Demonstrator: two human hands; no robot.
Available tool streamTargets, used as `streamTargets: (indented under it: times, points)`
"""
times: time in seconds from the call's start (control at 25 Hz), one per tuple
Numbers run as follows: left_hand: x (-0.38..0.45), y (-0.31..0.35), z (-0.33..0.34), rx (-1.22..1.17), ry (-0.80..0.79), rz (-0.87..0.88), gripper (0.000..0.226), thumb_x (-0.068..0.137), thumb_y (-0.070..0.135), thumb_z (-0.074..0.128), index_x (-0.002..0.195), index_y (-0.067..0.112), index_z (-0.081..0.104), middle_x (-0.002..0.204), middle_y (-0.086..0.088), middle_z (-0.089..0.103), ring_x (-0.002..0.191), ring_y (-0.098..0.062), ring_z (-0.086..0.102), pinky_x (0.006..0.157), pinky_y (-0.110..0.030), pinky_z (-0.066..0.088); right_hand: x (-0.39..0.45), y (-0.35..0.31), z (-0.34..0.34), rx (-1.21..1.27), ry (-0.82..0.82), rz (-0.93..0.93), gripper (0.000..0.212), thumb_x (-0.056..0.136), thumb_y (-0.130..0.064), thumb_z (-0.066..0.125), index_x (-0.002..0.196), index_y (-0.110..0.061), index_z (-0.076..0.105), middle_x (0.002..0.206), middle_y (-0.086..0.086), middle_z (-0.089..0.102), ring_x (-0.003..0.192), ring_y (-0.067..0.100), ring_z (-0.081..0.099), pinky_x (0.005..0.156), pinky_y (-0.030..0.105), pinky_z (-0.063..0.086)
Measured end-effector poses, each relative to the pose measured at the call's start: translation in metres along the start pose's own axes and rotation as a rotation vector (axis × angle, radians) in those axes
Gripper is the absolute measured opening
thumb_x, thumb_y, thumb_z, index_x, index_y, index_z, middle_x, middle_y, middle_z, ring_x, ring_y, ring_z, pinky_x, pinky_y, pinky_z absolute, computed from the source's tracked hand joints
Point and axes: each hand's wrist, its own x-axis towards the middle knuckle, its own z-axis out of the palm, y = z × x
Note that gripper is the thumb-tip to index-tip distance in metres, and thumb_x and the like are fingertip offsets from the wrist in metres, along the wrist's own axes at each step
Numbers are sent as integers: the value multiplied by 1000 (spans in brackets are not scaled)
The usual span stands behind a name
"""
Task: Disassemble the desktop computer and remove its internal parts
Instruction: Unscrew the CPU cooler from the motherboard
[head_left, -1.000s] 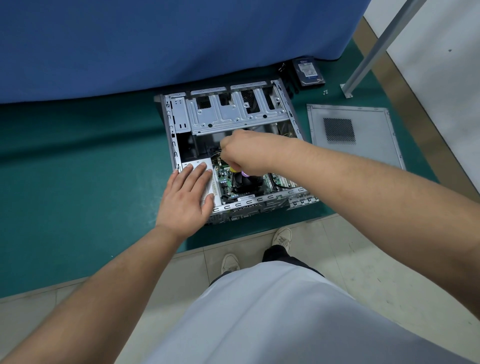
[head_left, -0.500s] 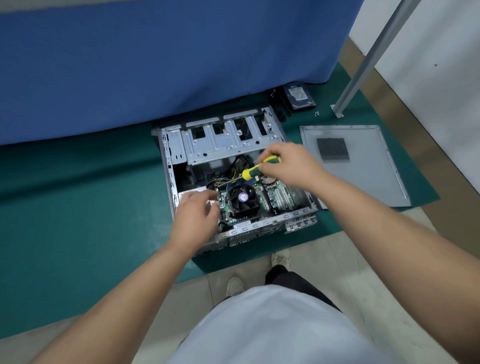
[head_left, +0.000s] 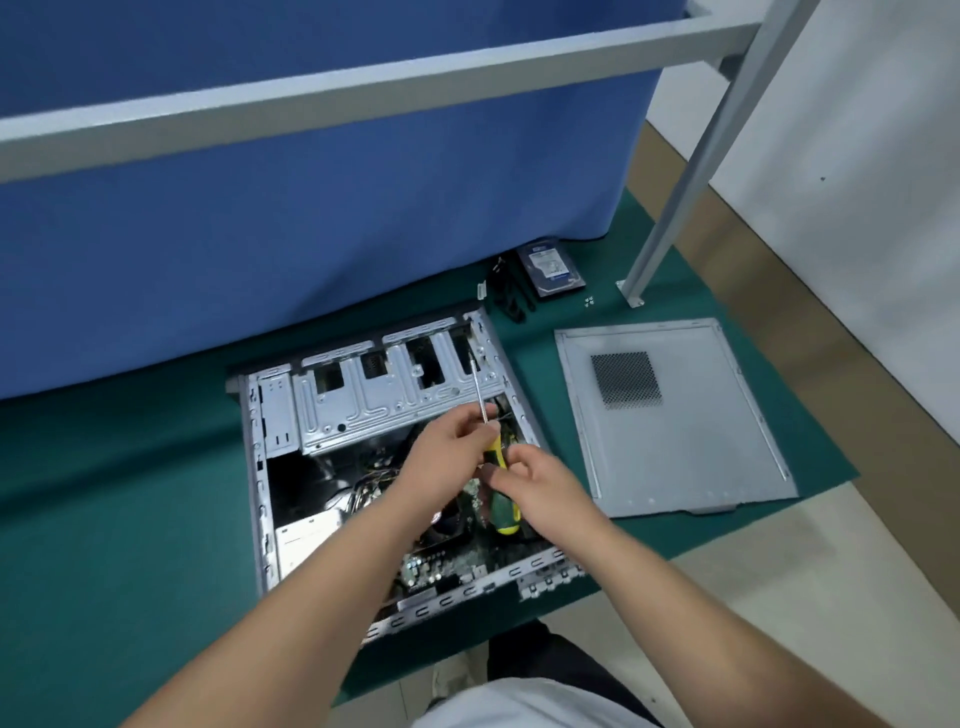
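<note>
1. The desktop computer case (head_left: 270, 467) lies on its side on a dark green mat (head_left: 130, 519), its open face upward; the shell is thin, pale grey sheet metal with punched slots and folded edges.
2. A stamped steel drive cage (head_left: 374, 400) with ribbed channels and rectangular cut-outs spans the far part of the case.
3. Below the cage, a green circuit board (head_left: 441, 564) studded with small components is partly visible, along with a bundle of thin wires (head_left: 363, 483) and a dark fan (head_left: 447, 519) mostly hidden beneath the forearms.
4. A screwdriver (head_left: 498, 499) has a thick green and yellow handle and a slim bright metal shaft that points away towards the far right corner of the case.
5. The left hand (head_left: 447, 457) pinches the shaft near the handle with curled fingertips.
6. The right hand (head_left: 540, 488) curls round the handle from the right side.
7. Both hands sit over the middle of the case interior and block much of the board.
8. The removed side panel (head_left: 670, 441), flat grey metal with a square perforated vent, lies on the mat just right of the case.
9. A hard drive (head_left: 550, 265) with a blue label, black cables (head_left: 511, 296) and a few tiny screws (head_left: 588, 300) lie beyond the case near a blue cloth (head_left: 311, 208).
10. A grey metal frame leg (head_left: 691, 176) stands bolted down by the mat's far right edge.
</note>
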Motion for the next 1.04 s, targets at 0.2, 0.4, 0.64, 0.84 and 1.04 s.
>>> streamTargets:
  times: [0.2, 0.4, 0.64, 0.84, 1.04]
  points:
    - [39, -5, -39, 517, 117, 239, 39, 103, 51, 48, 139, 38, 58, 132, 13, 55, 113, 6, 53, 101, -29, 43, 46, -17, -69, -62, 30, -25, 15, 95, -38, 68, 98, -24, 66, 89, -8, 78, 88, 5, 72, 79, 29, 47]
    - [56, -51, -94, 1025, 249, 107, 52, 103, 61, 35, 154, 50, 33, 169, 7, 19, 157, -22, 12, 123, -51, 19, 110, 17, -116, -387, 196, 202, 31, 88, -35, 74, 89, -6, 63, 83, 3, 63, 79, 22, 60, 77, 38, 52]
    - [53, -70, -94, 1039, 259, 75, 54, 96, 76, 6, 150, 69, 1, 167, 24, -13, 153, -1, -22, 125, -37, -5, 147, 61, -96, -671, 110, 338, 15, 95, -25, 65, 89, -13, 57, 94, 8, 65, 72, 18, 59, 53, 25, 43]
    - [56, -71, -94, 1051, 269, 46, 53, 98, 73, 6, 150, 68, -4, 166, 26, -17, 151, 0, -25, 123, -33, -9, 151, 74, -84, -823, 119, 328, 22, 94, -15, 58, 114, -7, 53, 108, 12, 62, 92, 30, 61, 71, 33, 48]
    - [55, -71, -96, 1062, 247, 62, 52, 99, 71, 6, 150, 69, -5, 166, 24, -18, 152, -2, -24, 122, -33, -9, 149, 73, -79, -841, 136, 333, 26, 95, -19, 59, 117, -6, 55, 115, 15, 62, 100, 34, 63, 80, 38, 53]
